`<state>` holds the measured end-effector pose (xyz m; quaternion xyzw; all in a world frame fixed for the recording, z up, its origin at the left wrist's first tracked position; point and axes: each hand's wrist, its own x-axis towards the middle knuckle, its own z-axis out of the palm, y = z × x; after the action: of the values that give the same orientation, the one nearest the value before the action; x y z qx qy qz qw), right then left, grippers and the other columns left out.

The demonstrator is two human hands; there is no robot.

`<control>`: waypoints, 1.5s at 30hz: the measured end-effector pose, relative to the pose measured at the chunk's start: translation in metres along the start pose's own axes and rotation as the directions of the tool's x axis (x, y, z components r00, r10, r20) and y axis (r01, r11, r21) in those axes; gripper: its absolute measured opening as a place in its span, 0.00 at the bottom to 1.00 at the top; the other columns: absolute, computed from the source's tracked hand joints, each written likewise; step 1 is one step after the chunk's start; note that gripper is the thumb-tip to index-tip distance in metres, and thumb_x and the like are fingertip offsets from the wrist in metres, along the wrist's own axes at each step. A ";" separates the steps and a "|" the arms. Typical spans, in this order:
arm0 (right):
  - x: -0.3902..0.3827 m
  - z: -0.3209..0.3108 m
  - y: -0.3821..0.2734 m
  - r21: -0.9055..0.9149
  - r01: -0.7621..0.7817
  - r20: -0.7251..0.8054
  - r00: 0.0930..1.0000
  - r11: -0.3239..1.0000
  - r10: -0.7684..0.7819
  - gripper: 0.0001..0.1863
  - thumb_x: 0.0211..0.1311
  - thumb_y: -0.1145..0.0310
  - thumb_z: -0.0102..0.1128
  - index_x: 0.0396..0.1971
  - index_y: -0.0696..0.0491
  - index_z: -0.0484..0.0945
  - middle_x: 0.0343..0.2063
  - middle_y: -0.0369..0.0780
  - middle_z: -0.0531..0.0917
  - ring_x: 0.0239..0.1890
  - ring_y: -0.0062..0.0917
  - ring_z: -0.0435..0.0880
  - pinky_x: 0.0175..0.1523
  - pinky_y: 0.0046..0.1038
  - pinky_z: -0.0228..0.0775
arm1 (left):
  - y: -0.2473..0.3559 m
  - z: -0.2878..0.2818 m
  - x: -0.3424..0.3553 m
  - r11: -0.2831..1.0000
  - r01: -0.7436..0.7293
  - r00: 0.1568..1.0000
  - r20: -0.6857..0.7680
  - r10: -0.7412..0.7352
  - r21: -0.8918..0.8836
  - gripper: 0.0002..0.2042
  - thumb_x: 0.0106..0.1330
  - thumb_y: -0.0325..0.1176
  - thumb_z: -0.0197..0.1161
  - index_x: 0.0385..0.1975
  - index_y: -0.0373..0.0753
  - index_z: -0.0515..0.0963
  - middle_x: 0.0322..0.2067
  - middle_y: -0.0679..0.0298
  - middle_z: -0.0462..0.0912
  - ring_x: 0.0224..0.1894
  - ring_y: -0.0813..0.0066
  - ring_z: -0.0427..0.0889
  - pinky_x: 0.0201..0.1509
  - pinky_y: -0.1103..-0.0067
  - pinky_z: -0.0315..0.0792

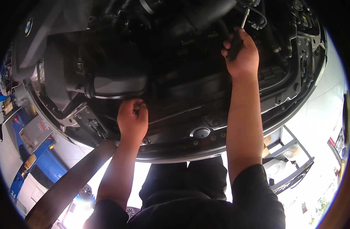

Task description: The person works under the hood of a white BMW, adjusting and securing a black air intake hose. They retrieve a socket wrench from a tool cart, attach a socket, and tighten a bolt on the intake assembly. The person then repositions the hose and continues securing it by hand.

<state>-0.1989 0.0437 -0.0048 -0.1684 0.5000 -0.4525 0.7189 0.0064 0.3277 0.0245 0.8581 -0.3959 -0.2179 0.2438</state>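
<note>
My right hand grips a black-handled tool at upper right, its slim metal shaft reaching up to a fitting beside a ribbed black hose. Lower and left of centre, my left hand is curled just below a dark plastic housing in the engine bay; whether its fingers hold anything small I cannot make out. A grey plastic cover with a round emblem fills the upper left. The car's front panel edge runs beneath both forearms.
A long dark bar slants up from lower left to the car's edge. Blue workshop equipment with a grey box stands at left, a metal rack at right. My dark-clothed legs show below the bumper.
</note>
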 end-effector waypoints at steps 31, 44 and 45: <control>-0.126 -0.053 -0.014 -0.379 0.108 0.520 0.847 0.919 0.115 0.12 0.61 0.76 0.67 0.41 0.62 0.75 0.30 0.43 0.79 0.28 0.22 0.79 0.31 0.22 0.71 | 0.112 0.007 -0.001 0.778 -0.129 0.953 0.139 0.268 -0.614 0.15 0.57 0.10 0.48 0.42 0.31 0.76 0.36 0.52 0.84 0.44 0.68 0.84 0.44 0.77 0.79; -0.111 -0.082 -0.075 -0.209 0.060 0.401 0.916 0.976 0.029 0.14 0.64 0.72 0.68 0.42 0.66 0.78 0.29 0.42 0.85 0.28 0.19 0.83 0.33 0.18 0.74 | 0.228 0.091 0.030 0.432 -0.077 0.856 0.162 0.491 -0.899 0.19 0.62 0.16 0.63 0.53 0.33 0.77 0.45 0.53 0.87 0.64 0.56 0.77 0.69 0.61 0.67; -0.107 -0.087 -0.079 -0.218 0.057 0.376 0.926 0.974 0.030 0.14 0.61 0.72 0.68 0.40 0.66 0.77 0.28 0.42 0.84 0.27 0.19 0.82 0.31 0.18 0.72 | 0.228 0.099 0.036 0.420 -0.124 0.818 0.147 0.557 -0.899 0.19 0.61 0.17 0.64 0.53 0.33 0.77 0.46 0.52 0.86 0.64 0.56 0.77 0.69 0.61 0.68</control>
<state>-0.3228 0.1074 0.0719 -0.3359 0.3992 -0.3573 0.7747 -0.1592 0.1454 0.0752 0.4471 -0.4466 -0.5096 0.5839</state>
